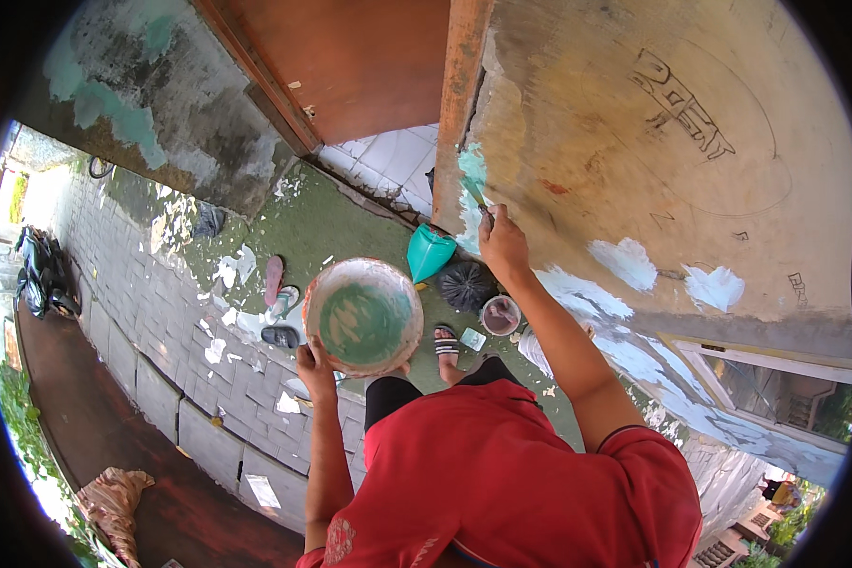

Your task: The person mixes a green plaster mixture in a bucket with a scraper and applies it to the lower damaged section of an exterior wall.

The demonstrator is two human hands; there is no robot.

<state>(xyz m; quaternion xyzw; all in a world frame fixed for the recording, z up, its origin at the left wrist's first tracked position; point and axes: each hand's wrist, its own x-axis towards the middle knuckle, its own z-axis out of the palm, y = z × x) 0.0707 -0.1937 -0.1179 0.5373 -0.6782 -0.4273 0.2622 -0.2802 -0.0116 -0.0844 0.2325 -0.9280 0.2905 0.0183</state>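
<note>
My left hand point(317, 369) is closed on the rim of a wide round basin point(410, 327). Pale green paste point(362, 322) coats its inside, and its rim is smeared reddish-white. In my right hand point(504, 244) I grip the handle of a putty knife point(484, 204), its blade against the wall by the door frame. Wet-looking green paste point(472, 170) covers that strip of wall point(577, 142). Below the right hand sit a turquoise plastic container point(430, 253), a black plastic bag point(466, 286) and a small tub point(500, 315).
A brown door point(350, 66) opens onto white tiles point(388, 166). Loose sandals point(279, 336) and peeled flakes point(227, 270) lie on the green floor and grey paving point(175, 312). A parked motorbike point(43, 270) stands far left. A low window point(776, 388) is at right.
</note>
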